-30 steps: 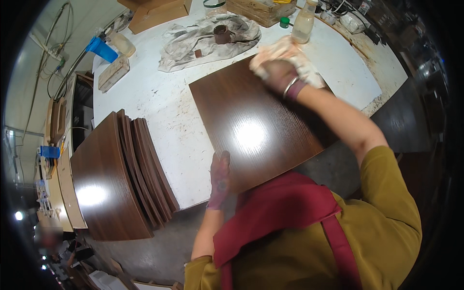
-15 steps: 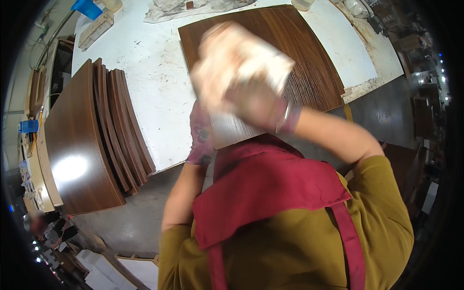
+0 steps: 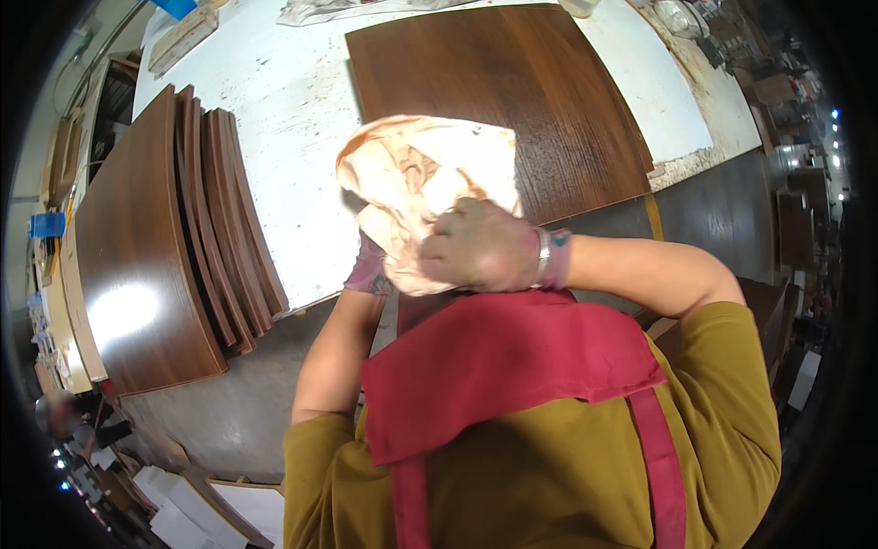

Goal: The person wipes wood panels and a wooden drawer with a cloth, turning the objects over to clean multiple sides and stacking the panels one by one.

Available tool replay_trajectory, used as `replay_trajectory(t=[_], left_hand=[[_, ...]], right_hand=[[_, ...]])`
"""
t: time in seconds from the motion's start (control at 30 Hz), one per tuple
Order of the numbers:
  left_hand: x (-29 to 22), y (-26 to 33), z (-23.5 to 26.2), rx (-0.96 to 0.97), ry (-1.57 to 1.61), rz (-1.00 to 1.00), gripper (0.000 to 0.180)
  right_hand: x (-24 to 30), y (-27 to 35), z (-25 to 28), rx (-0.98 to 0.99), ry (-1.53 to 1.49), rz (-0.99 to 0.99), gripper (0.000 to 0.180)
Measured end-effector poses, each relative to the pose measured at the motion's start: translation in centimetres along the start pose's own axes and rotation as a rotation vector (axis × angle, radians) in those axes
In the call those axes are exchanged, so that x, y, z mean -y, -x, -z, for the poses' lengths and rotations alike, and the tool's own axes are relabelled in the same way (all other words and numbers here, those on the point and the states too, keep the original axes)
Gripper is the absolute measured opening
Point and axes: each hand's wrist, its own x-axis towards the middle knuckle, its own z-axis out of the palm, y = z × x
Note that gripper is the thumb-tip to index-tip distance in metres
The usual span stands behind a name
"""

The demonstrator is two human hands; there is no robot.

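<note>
My right hand [image 3: 485,247], in a stained purple glove with a band at the wrist, grips a crumpled pale peach cloth [image 3: 430,169] with its fingers curled into it. The cloth lies over the near left part of a dark brown wood-grain panel [image 3: 494,82] on the worktable. Beside the panel's near left corner is my left hand [image 3: 369,268], also gloved. The cloth covers its fingers, so I cannot make out whether they hold the panel's edge or the cloth.
A row of similar brown panels [image 3: 151,247] leans together along the left of the white worktable [image 3: 288,119]. A pale block [image 3: 186,44] lies at the far left, near a blue container [image 3: 174,7]. Another cloth [image 3: 338,9] lies at the back edge.
My right hand has brought the cloth down and toward me, from over the panel's middle to its near edge. The cloth now hides more of my left hand.
</note>
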Motion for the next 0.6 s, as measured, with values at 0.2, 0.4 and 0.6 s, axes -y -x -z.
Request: replay_trajectory(t=[0.2, 0.4, 0.6], left_hand=[[-2.9, -1.0, 0.2, -0.154, 0.584, 0.234, 0.037], [-4.1, -2.8, 0.9, -0.213, 0.551, 0.171, 0.041], [-5.1, -2.1, 2.6, -0.084, 0.457, 0.235, 0.038]], right_hand=[[-0.9, 4.1, 2.5, 0.284, 0.029, -0.126, 0.028], [-0.7, 1.4, 0.7, 0.154, -0.055, -0.037, 0.028], [-2.6, 5.4, 2.3, 0.161, 0.016, -0.168, 0.028]])
